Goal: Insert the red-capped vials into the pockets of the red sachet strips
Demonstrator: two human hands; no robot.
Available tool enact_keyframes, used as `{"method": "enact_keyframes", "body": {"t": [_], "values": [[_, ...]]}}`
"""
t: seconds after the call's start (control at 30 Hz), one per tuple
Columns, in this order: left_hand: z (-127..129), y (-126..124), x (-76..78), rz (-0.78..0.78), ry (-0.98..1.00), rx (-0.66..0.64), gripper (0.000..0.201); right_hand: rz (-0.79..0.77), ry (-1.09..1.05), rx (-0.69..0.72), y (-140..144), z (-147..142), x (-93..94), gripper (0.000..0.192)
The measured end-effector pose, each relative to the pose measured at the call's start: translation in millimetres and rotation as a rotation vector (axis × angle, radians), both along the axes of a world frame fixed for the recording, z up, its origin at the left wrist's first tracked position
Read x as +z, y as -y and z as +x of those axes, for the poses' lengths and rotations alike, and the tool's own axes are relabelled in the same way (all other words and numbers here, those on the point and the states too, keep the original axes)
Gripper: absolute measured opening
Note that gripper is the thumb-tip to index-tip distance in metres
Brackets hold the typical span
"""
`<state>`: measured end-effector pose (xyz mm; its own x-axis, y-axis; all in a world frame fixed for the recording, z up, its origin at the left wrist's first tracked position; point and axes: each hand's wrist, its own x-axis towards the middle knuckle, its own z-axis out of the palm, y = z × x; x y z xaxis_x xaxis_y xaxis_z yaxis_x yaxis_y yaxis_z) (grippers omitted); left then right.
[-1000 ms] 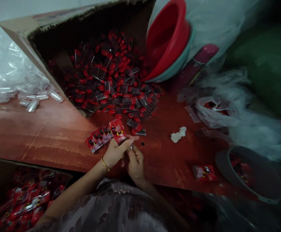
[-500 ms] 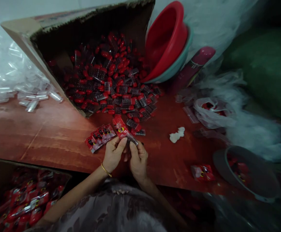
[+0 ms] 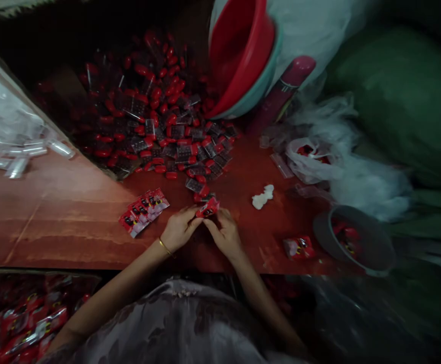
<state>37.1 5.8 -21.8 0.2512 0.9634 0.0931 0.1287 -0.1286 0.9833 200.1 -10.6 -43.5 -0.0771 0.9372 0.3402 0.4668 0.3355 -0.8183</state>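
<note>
My left hand [image 3: 180, 230] and my right hand [image 3: 226, 233] meet over the red-brown table [image 3: 53, 222], both pinching one small red packet [image 3: 207, 209] between their fingertips. A gold bangle [image 3: 164, 246] circles my left wrist. A fanned stack of red printed packets [image 3: 143, 211] lies just left of my left hand. Beyond my hands a heap of small red-capped clear items [image 3: 167, 126] spills out of a tipped cardboard box [image 3: 23, 60].
A red basin [image 3: 239, 50] nested in a teal one leans at the back. A white crumpled scrap [image 3: 263, 196], a loose red packet [image 3: 299, 247] and a grey bowl [image 3: 351, 240] lie right. Clear tubes [image 3: 19, 154] sit left; a box of filled packets [image 3: 23, 318] is below.
The packet held upright in my left hand has come down flat between both hands. The view has shifted, so everything sits further left and higher in the frame.
</note>
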Motion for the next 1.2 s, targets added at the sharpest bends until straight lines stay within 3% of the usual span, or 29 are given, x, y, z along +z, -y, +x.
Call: {"method": "enact_keyframes", "body": {"t": [0.17,0.47,0.6,0.8,1.0,1.2], "values": [[2.2,2.0,-24.2,0.134,-0.164,-0.061,0.029,0.017,-0.118,0.166,-12.9,14.8,-3.3,0.017],[3.3,5.0,-34.6,0.28,-0.42,-0.064,0.027,0.103,-0.061,0.249,-19.4,19.5,-9.4,0.015],[1.5,8.5,-29.6,0.296,-0.494,-0.089,0.029,0.075,-0.004,0.226,-16.3,18.3,-12.0,0.015],[-6.0,14.5,-15.9,0.354,-0.398,0.143,0.019,0.077,0.036,0.152,-8.8,16.1,-17.6,0.015],[-11.2,7.4,-9.0,0.501,-0.458,0.11,0.013,0.08,0.07,0.12,-8.3,14.9,-18.8,0.017],[-10.5,5.7,-7.7,0.435,-0.494,0.111,0.011,0.099,0.065,0.115,-8.0,13.2,-20.6,0.013]]}}
